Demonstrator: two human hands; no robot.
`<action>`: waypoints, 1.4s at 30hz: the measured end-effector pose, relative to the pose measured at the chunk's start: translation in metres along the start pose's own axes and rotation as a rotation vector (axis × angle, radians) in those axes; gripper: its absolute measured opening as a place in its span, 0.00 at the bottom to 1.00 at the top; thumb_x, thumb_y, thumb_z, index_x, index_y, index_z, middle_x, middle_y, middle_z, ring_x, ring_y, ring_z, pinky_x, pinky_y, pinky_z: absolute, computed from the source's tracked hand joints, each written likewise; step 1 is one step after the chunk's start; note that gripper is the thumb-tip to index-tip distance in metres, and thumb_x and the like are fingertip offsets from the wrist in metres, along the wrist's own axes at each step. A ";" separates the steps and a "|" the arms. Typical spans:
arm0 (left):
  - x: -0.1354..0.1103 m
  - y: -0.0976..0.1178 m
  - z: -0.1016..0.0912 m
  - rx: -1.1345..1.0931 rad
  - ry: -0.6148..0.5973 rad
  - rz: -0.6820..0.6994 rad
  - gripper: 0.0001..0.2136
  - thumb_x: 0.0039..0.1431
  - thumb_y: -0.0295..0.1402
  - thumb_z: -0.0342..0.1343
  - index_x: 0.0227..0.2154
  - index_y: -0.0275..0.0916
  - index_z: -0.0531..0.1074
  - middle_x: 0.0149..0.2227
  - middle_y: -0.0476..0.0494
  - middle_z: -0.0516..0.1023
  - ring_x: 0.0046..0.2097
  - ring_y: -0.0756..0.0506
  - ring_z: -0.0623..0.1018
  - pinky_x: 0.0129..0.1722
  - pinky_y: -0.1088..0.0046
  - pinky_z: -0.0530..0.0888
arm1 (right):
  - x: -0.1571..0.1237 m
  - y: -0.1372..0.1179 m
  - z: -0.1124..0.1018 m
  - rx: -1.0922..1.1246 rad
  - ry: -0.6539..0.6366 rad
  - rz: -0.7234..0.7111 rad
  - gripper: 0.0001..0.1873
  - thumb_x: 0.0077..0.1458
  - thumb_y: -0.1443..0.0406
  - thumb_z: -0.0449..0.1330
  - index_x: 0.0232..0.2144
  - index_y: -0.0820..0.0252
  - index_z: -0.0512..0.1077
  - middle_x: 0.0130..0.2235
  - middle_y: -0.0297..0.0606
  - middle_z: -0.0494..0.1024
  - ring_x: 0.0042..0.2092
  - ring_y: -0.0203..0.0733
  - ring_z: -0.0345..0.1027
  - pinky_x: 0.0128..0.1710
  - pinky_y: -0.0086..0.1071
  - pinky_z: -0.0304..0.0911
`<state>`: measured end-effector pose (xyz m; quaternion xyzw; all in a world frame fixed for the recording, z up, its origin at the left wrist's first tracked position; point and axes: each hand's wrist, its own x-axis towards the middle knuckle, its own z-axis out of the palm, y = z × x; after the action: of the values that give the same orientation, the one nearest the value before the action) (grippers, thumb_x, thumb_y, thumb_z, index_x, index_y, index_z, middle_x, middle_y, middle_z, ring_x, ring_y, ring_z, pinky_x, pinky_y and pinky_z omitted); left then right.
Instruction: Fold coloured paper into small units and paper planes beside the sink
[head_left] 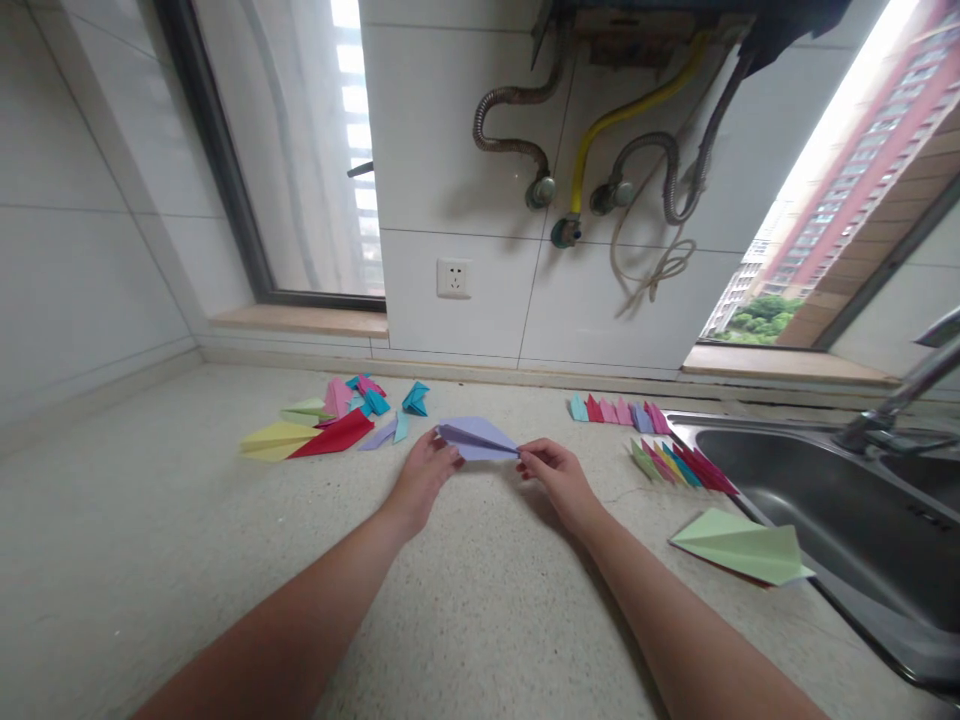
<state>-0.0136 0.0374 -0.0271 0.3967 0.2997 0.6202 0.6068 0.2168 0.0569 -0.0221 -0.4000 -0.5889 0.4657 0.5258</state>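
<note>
A lilac folded paper plane (480,438) is held just above the speckled countertop (465,600) between both hands. My left hand (421,478) pinches its left end, fingers closed on the fold. My right hand (553,475) pinches the right end with thumb and fingertips. Both forearms reach in from the bottom of the view.
A loose pile of coloured folded papers (330,420) lies at the left, with a yellow and a red plane in front. Two rows of small folded planes (619,411) (679,466) lie to the right. A green plane (742,545) rests by the steel sink (840,520); the faucet (900,400) stands at far right.
</note>
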 end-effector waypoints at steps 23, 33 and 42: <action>-0.003 -0.001 0.008 0.415 -0.173 -0.084 0.10 0.49 0.30 0.60 0.36 0.34 0.79 0.34 0.38 0.81 0.34 0.45 0.77 0.30 0.72 0.70 | -0.009 -0.004 0.021 -0.178 -0.428 0.085 0.13 0.50 0.57 0.65 0.30 0.61 0.72 0.25 0.31 0.69 0.27 0.33 0.58 0.28 0.28 0.53; -0.002 -0.008 0.003 0.487 -0.287 -0.085 0.10 0.48 0.27 0.57 0.36 0.34 0.78 0.33 0.41 0.79 0.31 0.49 0.73 0.30 0.73 0.68 | -0.009 0.003 0.024 -0.124 -0.417 0.046 0.12 0.52 0.58 0.64 0.33 0.62 0.75 0.30 0.36 0.74 0.30 0.36 0.63 0.32 0.30 0.58; -0.001 -0.007 0.004 0.492 -0.228 -0.093 0.12 0.52 0.36 0.61 0.36 0.33 0.78 0.34 0.39 0.80 0.33 0.46 0.76 0.31 0.72 0.71 | -0.008 -0.004 0.026 -0.052 -0.369 0.115 0.13 0.50 0.57 0.65 0.33 0.61 0.74 0.30 0.36 0.76 0.31 0.38 0.66 0.34 0.31 0.60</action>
<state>-0.0062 0.0365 -0.0311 0.5852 0.3891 0.4515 0.5499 0.1919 0.0447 -0.0205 -0.3541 -0.6634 0.5449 0.3709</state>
